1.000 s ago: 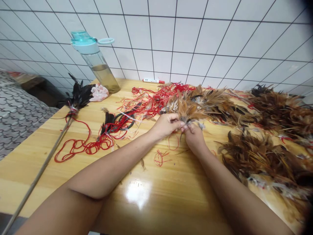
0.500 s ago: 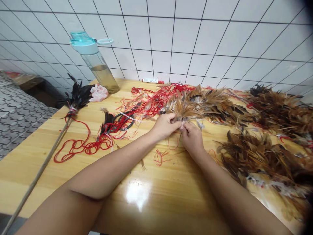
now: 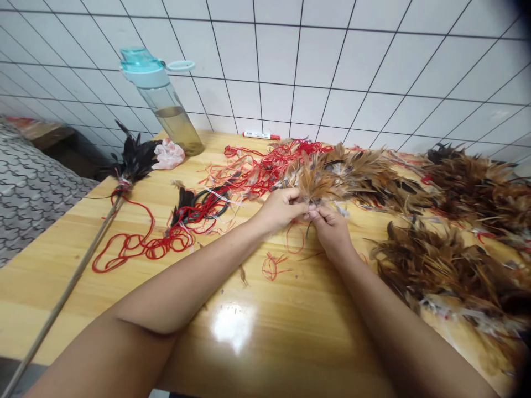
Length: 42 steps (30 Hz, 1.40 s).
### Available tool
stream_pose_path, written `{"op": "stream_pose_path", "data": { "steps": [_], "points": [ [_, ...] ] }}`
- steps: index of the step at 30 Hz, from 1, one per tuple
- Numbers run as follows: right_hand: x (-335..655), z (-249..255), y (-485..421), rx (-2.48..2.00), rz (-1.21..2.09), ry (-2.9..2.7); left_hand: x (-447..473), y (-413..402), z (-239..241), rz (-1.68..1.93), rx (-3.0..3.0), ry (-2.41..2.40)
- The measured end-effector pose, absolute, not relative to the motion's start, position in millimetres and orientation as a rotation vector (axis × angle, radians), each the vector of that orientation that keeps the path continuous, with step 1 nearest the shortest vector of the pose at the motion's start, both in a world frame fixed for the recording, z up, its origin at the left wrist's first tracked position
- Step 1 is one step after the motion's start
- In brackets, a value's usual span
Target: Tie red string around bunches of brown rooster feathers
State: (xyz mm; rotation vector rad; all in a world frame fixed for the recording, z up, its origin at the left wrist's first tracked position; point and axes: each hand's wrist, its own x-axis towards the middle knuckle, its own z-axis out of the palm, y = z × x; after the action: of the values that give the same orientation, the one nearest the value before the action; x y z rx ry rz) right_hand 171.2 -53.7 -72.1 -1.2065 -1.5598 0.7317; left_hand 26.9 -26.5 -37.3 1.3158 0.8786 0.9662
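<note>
My left hand is closed, its thumb and fingers pinching the base of a bunch of brown feathers. My right hand meets it there, thumb and fingertips pressed together at the same base. The feathers fan away from me, toward the wall, and overlap a larger feather pile behind them. A thin dark quill end pokes down beside my right fingers. A loop of thin red thread hangs or lies just below my hands; I cannot tell whether it is tied to the bunch.
Tangled red cord spreads over the wooden table. At left, a stick with black feathers tied on lies by a water bottle and crumpled tissue. More brown feathers cover the right. A marker lies near the wall.
My right hand has shifted slightly, its fingers straightening a little at the base of the bunch. My left hand keeps its pinch. The whole view has moved a little.
</note>
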Motion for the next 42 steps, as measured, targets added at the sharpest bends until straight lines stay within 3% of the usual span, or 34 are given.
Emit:
{"op": "stream_pose_path", "data": {
  "steps": [16,26,42],
  "points": [
    [167.9,-69.3,-54.6,-1.228,0.762,-1.553,29.7,-28.8,-39.5,1.012,1.611,1.055],
    [169.3,-59.2,-54.7,-1.301,0.501,-1.634,23.1,-23.0,-35.8,1.025,1.688,1.133],
    [175.9,-62.1,-54.6,-1.261,0.659,-1.65,27.4,-28.2,-38.3,0.968,1.564,1.028]
  ]
}}
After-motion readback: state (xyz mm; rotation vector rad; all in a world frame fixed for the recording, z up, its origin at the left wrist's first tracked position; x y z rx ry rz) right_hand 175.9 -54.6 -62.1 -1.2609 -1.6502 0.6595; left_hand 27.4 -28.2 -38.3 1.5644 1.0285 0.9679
